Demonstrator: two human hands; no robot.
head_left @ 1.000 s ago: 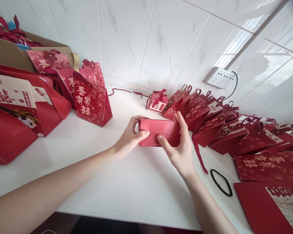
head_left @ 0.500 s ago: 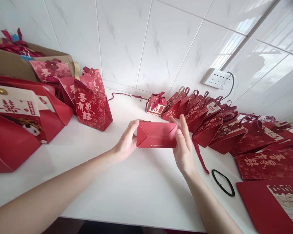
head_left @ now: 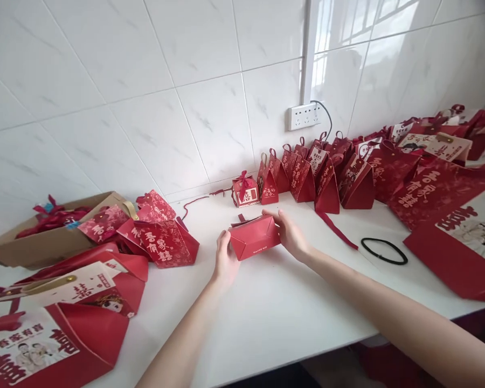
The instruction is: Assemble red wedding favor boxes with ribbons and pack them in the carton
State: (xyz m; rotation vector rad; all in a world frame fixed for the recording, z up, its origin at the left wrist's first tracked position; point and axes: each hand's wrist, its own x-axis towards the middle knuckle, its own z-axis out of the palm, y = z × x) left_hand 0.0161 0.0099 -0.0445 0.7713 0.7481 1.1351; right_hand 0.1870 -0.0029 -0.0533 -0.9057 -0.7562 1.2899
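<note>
Between my two hands is a red paper gift box (head_left: 255, 238), held a little above the white table (head_left: 275, 307) with its flat base turned toward me. My left hand (head_left: 225, 257) grips the box's left end, thumb along the edge. At the right end my right hand (head_left: 293, 234) is closed on it, its fingers partly hidden behind the box. A strip of ribbon shows over its far edge. Beyond it, by the wall, stands a small box with a bow (head_left: 246, 189).
Rows of red gift boxes (head_left: 327, 183) stand at the right, larger ones (head_left: 461, 237) nearer. More boxes (head_left: 165, 240) and a cardboard carton (head_left: 36, 253) of ribbons are at left. A black elastic loop (head_left: 383, 251), a red ribbon (head_left: 339, 230) and a wall socket (head_left: 305, 117) are on the right.
My view has swung and tilted, showing more of the wall and right-hand boxes. The held box has tipped, its right end now higher, and my right fingers have moved round behind it.
</note>
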